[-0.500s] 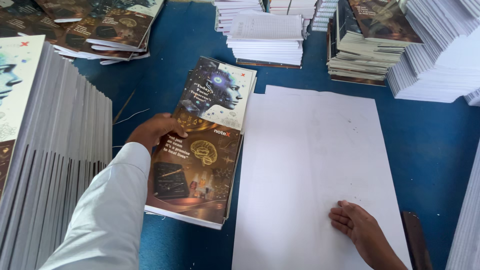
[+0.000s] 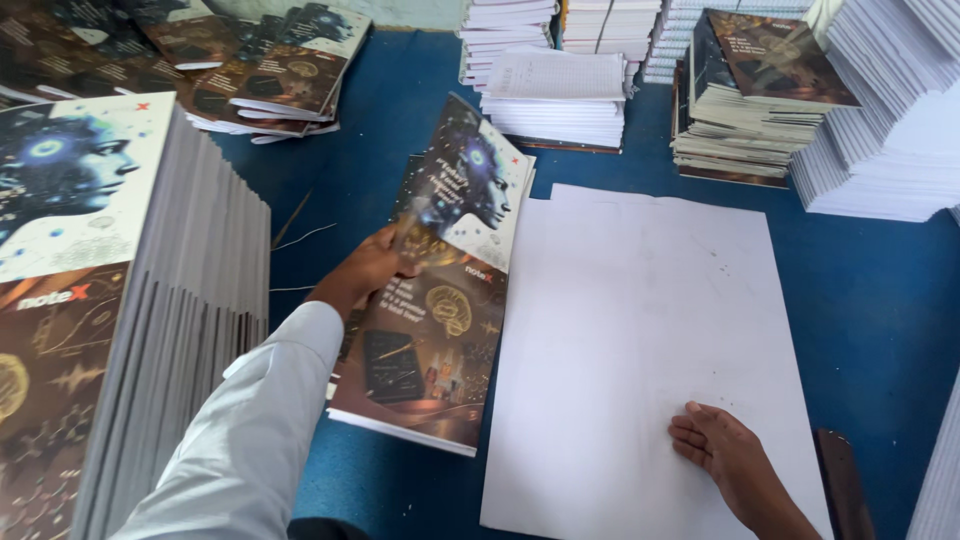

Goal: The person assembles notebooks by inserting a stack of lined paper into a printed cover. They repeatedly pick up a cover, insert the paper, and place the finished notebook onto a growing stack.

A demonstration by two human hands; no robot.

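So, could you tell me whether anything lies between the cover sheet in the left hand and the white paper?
Nothing visible: the cover sheet in the left hand borders the white paper, which is bare except the right hand.

We are seeing no packages, signs or screens here, only printed covers acting as labels on stacks of booklets. We are holding one glossy cover sheet by its left edge with our left hand; it is showing a pale upper half with a blue head in profile and a dark brown lower half with gold drawings. The same cover is topping the tall stack at the left. More covers are lying fanned at the upper left, and a dark brown cover is topping a pile at the upper right.
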